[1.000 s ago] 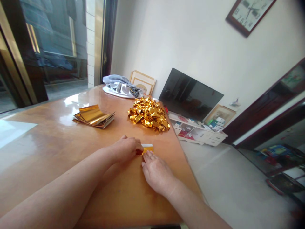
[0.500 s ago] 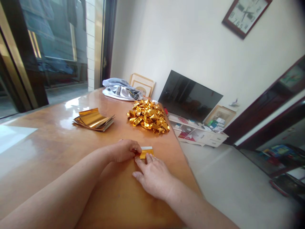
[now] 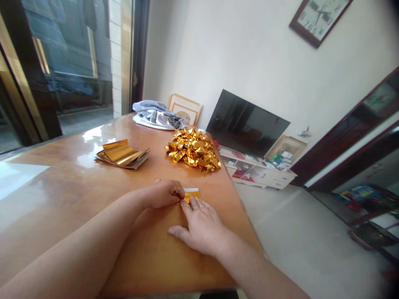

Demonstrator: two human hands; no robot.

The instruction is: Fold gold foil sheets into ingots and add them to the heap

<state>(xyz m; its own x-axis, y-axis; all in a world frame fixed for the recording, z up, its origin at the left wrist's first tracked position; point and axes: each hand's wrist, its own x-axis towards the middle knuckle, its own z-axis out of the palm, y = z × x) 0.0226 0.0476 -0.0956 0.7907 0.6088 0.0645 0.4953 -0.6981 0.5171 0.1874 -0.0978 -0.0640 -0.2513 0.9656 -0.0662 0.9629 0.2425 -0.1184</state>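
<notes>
Small folded gold foil strip (image 3: 191, 196), white along far edge, lying on glossy wooden tabletop (image 3: 56, 195), pinched at its left end in narrow left grip (image 3: 163, 194). Right grip (image 3: 202, 229) wide and flat, fingertips (image 3: 190, 202) on the strip. Farther off, crumpled gold foil pile (image 3: 193, 148), foil sheet stack (image 3: 121, 154). Numerals on tilted wall clock (image 3: 318, 16).

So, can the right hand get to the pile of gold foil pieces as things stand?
Probably yes: nothing stands between the right hand and the pile of gold foil pieces, though its fingers rest on the gold strip.
</notes>
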